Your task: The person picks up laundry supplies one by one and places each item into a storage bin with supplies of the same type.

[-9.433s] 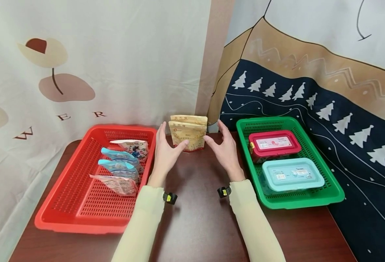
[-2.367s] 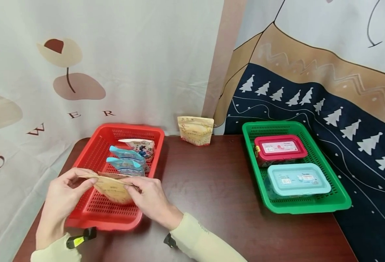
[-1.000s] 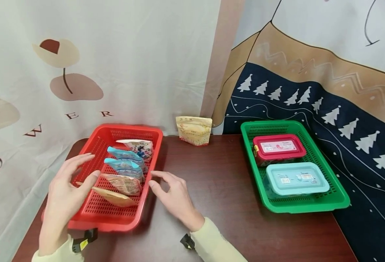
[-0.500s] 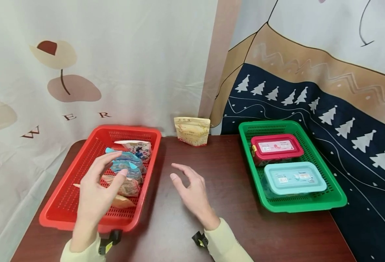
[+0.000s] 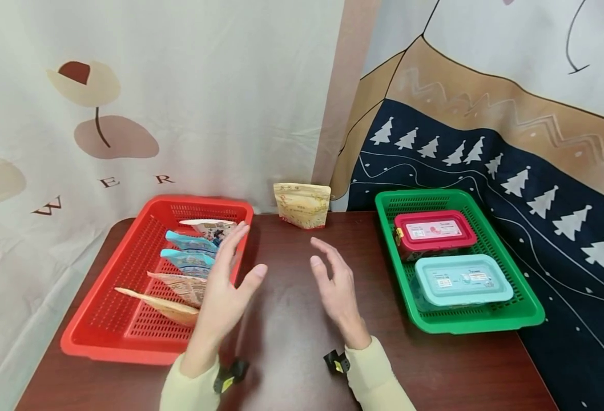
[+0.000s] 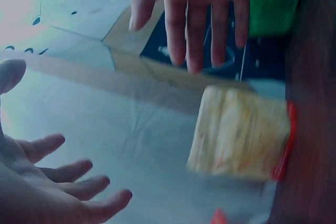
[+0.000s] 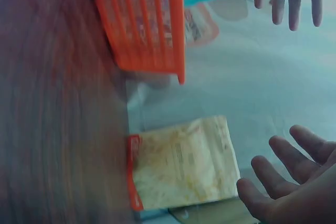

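Observation:
A cream-yellow stand-up pouch (image 5: 302, 206) with a red bottom edge stands upright at the back of the table, against the curtain. My left hand (image 5: 225, 297) is in the air over the right rim of the red basket (image 5: 83, 337), fingers spread and holding nothing. Across from it my right hand (image 5: 338, 288) hovers above the table, also with nothing in it. Both hands are apart from the pouch. Inside the basket a similar yellow pouch (image 5: 165, 308) leans nearest the front, its right end hidden by my left hand. Behind it is a pinkish pouch (image 5: 178, 283).
Two blue pouches (image 5: 186, 260) and a white patterned pouch (image 5: 206, 227) lean farther back in the red basket. On the right, a green basket (image 5: 525, 311) holds a red-lidded box (image 5: 434, 229) and a light-blue-lidded box (image 5: 463, 278). Curtains hang behind the table.
One yellow pouch went from the back of the table into the red basket, where both hands let go of it. Since then both hands have moved right, towards the remaining standing pouch.

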Motion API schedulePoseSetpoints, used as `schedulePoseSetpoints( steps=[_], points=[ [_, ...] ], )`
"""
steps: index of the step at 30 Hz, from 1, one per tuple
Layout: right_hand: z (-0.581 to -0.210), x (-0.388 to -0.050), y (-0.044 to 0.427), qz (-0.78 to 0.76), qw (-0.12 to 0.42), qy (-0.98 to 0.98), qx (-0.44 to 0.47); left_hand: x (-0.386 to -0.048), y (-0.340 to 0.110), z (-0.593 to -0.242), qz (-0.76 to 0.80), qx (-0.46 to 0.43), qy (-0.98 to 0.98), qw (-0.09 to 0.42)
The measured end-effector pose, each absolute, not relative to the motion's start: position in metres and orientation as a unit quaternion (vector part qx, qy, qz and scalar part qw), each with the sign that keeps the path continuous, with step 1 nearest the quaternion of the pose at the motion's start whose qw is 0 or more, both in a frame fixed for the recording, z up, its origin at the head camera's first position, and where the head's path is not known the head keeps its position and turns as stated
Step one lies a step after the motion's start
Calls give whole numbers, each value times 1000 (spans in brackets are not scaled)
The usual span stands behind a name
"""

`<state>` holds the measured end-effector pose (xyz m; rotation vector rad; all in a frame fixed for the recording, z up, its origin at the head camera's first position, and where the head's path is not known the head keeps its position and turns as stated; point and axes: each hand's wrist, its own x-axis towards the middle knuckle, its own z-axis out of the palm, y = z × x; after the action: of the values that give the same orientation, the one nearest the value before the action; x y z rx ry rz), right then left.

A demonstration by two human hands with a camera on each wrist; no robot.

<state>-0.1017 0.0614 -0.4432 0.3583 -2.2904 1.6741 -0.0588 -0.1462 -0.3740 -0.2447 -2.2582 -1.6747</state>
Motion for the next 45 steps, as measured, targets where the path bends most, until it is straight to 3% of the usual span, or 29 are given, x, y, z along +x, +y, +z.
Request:
schedulePoseSetpoints(
  steps=[9,21,33,39,45],
  points=[
    [-444,-123,89,586,138,-792,101,-91,-123,-393,-651,-47,-747,126],
    [-440,-169,111,564,52,-822,55,-140,-110,-415,-585,2,-806,84],
    [-430,-216,115,437,55,-894,87,-196,-101,-420,-401,-11,-909,116],
    [-424,-235,112,377,27,-920,109,-218,-108,-418,-331,-17,-937,114],
    [-420,-250,111,356,11,-925,129,-241,-110,-417,-297,-52,-941,157]
  ],
)
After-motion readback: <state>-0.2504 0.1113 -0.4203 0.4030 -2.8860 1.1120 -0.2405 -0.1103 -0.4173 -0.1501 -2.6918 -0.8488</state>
